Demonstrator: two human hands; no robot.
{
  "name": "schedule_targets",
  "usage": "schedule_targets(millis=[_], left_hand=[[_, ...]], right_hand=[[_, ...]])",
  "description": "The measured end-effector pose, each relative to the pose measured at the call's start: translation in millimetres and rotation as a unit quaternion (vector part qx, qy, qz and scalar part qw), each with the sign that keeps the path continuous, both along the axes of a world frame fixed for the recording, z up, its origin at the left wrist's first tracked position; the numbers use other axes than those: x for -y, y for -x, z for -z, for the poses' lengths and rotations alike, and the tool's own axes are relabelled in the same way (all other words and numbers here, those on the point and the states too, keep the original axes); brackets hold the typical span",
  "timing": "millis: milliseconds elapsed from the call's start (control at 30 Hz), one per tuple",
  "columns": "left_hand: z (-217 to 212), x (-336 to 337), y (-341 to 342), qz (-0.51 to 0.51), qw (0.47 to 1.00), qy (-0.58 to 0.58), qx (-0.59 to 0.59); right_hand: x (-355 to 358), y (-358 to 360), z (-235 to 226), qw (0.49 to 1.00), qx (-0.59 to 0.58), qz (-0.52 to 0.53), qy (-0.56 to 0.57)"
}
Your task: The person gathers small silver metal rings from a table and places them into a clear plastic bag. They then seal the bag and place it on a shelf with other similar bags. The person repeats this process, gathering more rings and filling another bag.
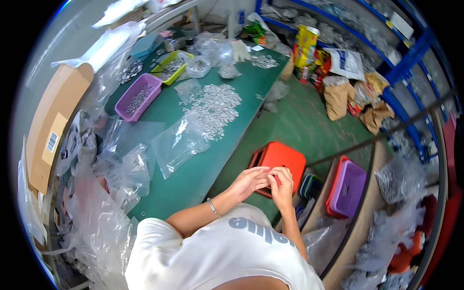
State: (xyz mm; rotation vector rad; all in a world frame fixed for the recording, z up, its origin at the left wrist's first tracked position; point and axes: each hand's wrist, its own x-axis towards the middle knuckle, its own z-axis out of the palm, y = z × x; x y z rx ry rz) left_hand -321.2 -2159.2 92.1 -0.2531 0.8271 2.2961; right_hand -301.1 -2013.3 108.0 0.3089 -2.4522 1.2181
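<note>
Both hands meet in front of my white shirt, above a red plastic stool (285, 157). My left hand (249, 183), with a silver bracelet on its wrist, has its fingers stretched toward the right one. My right hand (282, 184) is closed, its fingers bent in at the left fingertips. Whatever is between them, if anything, is hidden or too small to make out. On the green table (193, 186) to the left lies a spread pile of small silvery metal pieces (215, 108). A clear plastic bag (180, 145) lies flat at the pile's near side.
A purple basket (138, 97) and a yellow-green basket (170, 67) hold more small pieces. Crumpled plastic bags (104, 208) crowd the left. Blue shelving (411, 55) stands at the right, with sacks (337, 99) on the floor before it. A purple bin (349, 188) sits nearer, at right.
</note>
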Motion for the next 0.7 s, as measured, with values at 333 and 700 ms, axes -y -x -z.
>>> schedule_targets(millis=[333,700], left_hand=[[42,81,39,-0.216,0.964,0.148,0.041],[89,99,107,-0.349,0.912,0.204,0.071]], right_hand=[[48,136,52,0.890,0.281,-0.072,0.353],[67,309,110,0.854,0.407,-0.059,0.319]])
